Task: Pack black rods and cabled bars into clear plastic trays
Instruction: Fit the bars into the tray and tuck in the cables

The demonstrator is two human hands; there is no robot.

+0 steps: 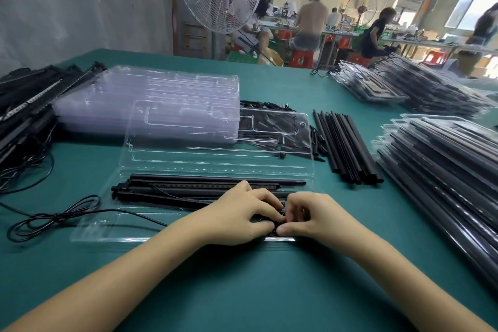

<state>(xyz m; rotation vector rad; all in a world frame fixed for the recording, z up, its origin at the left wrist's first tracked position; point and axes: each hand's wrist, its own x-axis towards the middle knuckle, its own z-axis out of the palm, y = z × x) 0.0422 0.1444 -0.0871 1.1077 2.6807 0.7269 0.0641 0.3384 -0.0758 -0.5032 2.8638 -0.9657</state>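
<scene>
Factory floor, workers (310,24) at assembly benches (420,42)

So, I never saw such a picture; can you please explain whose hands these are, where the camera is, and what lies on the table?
No machine here: a person works with bare hands, and the one camera sits on their head, looking down. On the green table lies an open clear tray holding black rods. Loose rods lie to its right, empty trays behind, packed trays far right. The left hand and right hand together pinch a small black part in the tray; fingers hide what it is.
</scene>
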